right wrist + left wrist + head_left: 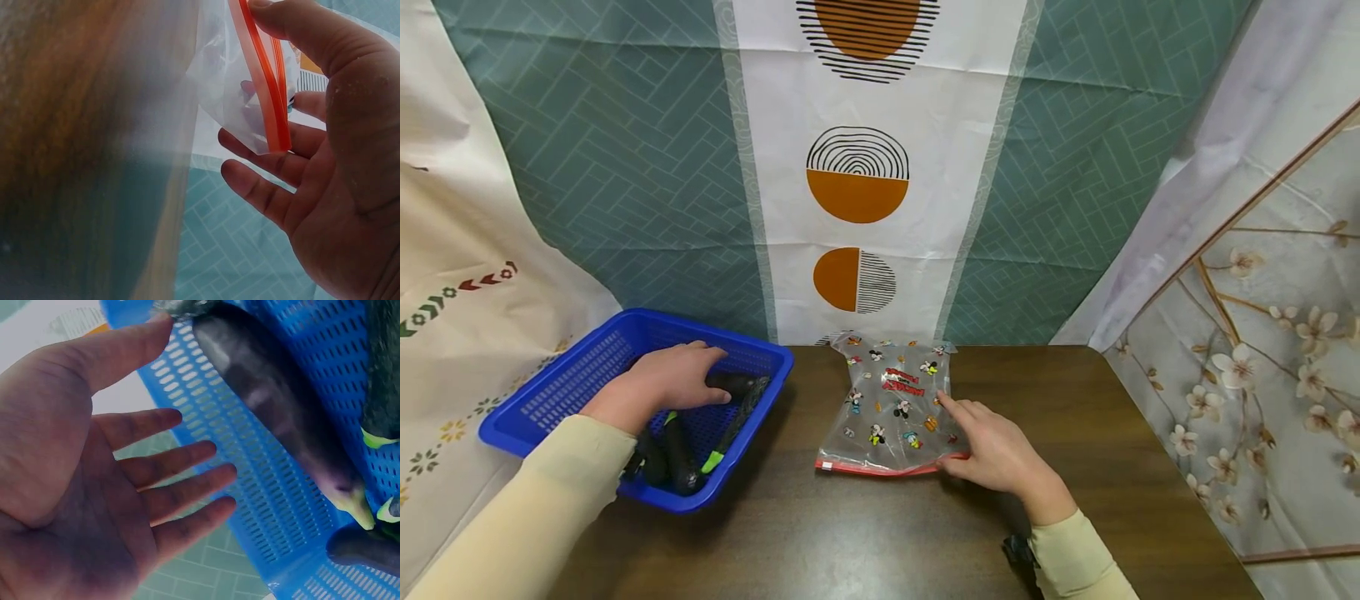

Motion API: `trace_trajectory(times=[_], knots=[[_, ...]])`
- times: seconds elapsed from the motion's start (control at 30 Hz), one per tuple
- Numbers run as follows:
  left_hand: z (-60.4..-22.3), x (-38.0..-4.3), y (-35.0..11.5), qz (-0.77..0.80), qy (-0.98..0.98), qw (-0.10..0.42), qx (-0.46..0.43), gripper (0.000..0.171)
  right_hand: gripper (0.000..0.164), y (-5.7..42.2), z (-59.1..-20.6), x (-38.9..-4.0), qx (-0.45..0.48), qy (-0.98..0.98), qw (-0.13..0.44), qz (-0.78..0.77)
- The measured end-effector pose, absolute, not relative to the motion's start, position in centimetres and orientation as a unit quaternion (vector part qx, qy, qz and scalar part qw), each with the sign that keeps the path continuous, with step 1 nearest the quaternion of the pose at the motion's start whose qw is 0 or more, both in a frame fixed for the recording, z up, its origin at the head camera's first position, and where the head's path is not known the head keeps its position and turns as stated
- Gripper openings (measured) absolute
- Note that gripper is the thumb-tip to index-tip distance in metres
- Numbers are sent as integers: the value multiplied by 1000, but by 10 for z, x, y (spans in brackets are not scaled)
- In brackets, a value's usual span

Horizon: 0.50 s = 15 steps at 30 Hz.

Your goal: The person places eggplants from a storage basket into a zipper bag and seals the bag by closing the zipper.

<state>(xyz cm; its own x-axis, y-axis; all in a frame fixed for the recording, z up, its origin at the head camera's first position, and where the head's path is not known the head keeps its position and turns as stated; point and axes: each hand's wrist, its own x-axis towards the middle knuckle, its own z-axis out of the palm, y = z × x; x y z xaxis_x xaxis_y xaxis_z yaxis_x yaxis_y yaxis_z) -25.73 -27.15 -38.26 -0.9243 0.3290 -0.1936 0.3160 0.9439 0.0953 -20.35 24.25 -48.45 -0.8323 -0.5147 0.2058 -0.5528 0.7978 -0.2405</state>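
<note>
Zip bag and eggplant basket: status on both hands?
Left hand open, over the eggplants in the blue basket. Right hand pinches the zip bag at its red seal corner. Nothing in the way.

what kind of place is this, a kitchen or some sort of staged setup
Probably a staged setup, not a kitchen: patterned cloth backdrops hang round a bare wooden table holding only a blue basket of eggplants and a zip bag.

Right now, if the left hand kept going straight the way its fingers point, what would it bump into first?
Most likely the dark eggplant lying in the blue basket. The left hand reaches into the basket with fingers spread, open, its thumb tip right by the eggplant; whether it already touches is unclear.
</note>
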Motion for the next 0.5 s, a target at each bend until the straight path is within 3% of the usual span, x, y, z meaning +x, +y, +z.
trace_trajectory(times=[0.23, 0.5], knots=[[-394, -272, -286, 39, 976, 107, 185, 71, 103, 242, -485, -204, 279, -945, 65, 159], [-404, -279, -296, 50, 974, 135, 173, 72, 89, 241, -485, -204, 275, -944, 85, 162]])
